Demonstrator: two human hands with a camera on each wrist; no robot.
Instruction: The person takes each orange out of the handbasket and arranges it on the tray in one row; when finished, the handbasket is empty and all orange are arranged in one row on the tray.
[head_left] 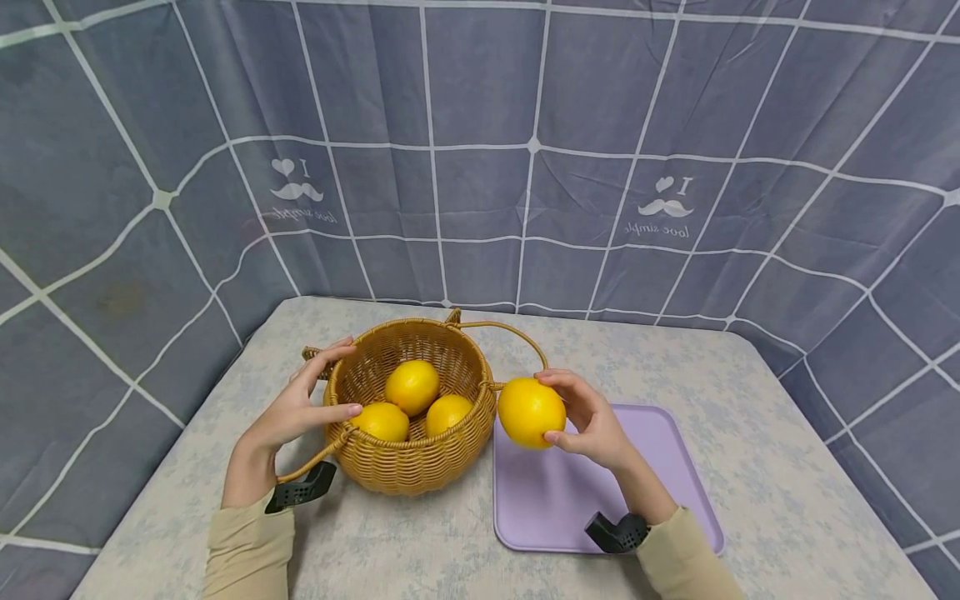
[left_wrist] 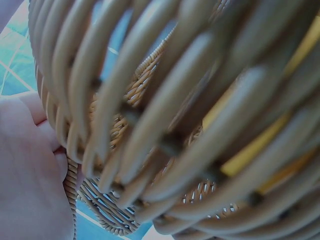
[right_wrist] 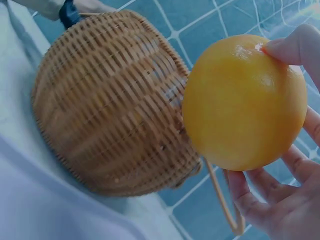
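While your right hand point(head_left: 592, 421) pinches a yellow fruit point(head_left: 528, 413) raised near the tray's point(head_left: 551, 508) far-left corner, your left hand point(head_left: 300, 408), fingers spread, touches the basket point(head_left: 416, 468) toward the table's point(head_left: 390, 542) left edge. Three fruits point(head_left: 412, 387) lie inside.

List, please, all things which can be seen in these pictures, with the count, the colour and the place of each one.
basket: one, brown, on the table, left of the tray
handles: two, brown, on the basket's sides
loose fruits: three, yellow, inside the basket
held fruit: one, yellow, in the right hand
tray: one, light purple, on the table
table: one, pale with bluish pattern, below everything
hanging cloth: count unclear, blue-grey with white lines, around the table
wrist devices: two, black, one per wrist
sleeves: two, beige, on both arms
left hand: one, bare, touching the basket's left side
right hand: one, bare, gripping the held fruit
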